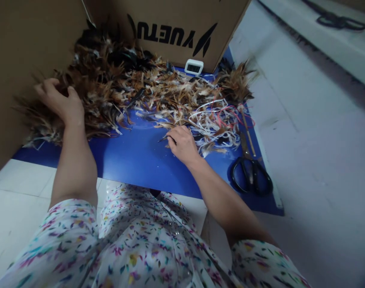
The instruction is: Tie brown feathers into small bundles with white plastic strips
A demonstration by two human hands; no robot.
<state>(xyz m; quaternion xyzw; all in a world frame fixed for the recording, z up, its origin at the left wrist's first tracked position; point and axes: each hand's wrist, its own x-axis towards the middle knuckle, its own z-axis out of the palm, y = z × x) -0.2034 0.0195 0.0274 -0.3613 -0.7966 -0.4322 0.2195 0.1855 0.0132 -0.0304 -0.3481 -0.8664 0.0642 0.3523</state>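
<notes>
On the left, my left hand [62, 105] reaches into a deep heap of brown and black feathers [101, 86]. Its thumb and fingers are curved and apart, with some fingertips lost among the feathers. My right hand [184, 144] is closed in a pinch low over the blue tabletop [140, 160]. A small dark feather [163, 139] pokes out from its fingertips. Looser brown and white feathers [173, 90] spread just beyond this hand. Beside it lies a tangle of white ties [214, 124] with some pink strings [222, 116].
Black-handled scissors [251, 178] and a thin stick [248, 134] lie near the table's right edge. A feather bundle [236, 84] sits at the back right corner. Behind the feathers stand a small white digital timer [194, 67] and a cardboard box [176, 18]; more cardboard [23, 44] rises on the left.
</notes>
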